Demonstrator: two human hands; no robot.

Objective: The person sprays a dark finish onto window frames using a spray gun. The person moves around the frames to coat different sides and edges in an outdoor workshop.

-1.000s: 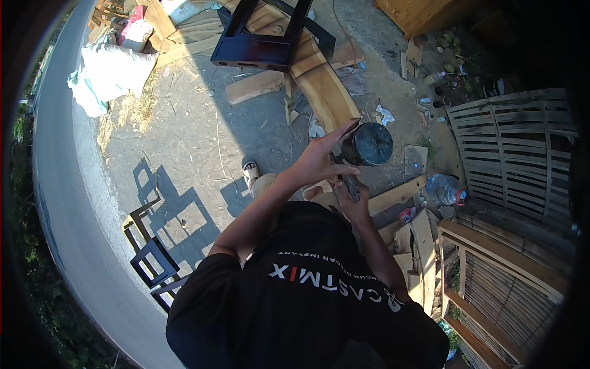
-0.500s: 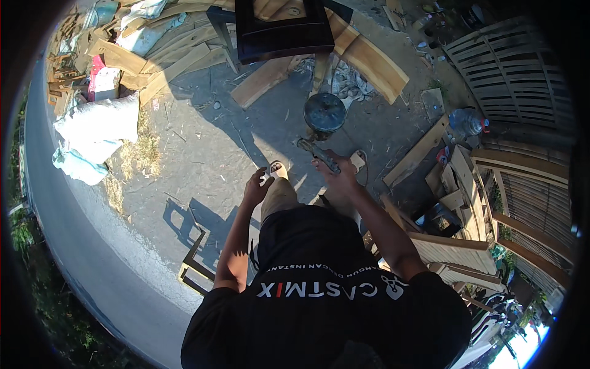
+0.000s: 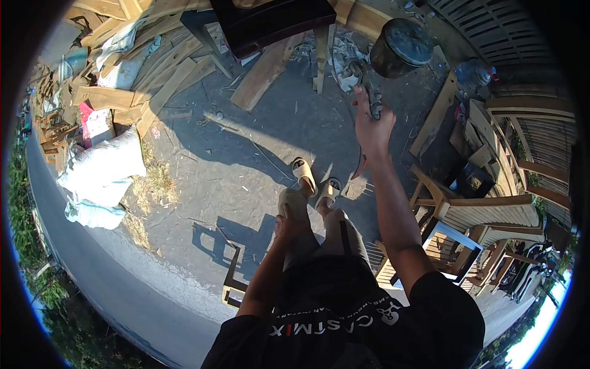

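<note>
My right hand [image 3: 375,126] is wrapped round the grip of a spray gun [image 3: 367,86], held out ahead and to the right. A dark, stained round cup [image 3: 402,49] is at the gun's far end, and a thin reddish hose [image 3: 359,165] hangs below my wrist. My left hand [image 3: 285,229] lies against my left knee with nothing visible in it; its fingers show only in part. Ahead stands a dark glossy piece of furniture [image 3: 276,27] with pale-lit legs, apart from the gun. A crumpled whitish cloth [image 3: 345,71] lies on the ground beside its right leg.
Planks [image 3: 264,74] lie under and around the furniture, with a wood pile at far left. White sacks [image 3: 107,163] stand left, near the road [image 3: 67,246]. To the right are a loose board [image 3: 433,114], a water bottle [image 3: 474,72] and slatted wooden furniture [image 3: 488,209]. A dark frame [image 3: 232,277] stands near my left arm.
My right hand has swung the spray gun and its cup forward and to the right. My left hand has dropped back onto my knee. My feet and view have shifted.
</note>
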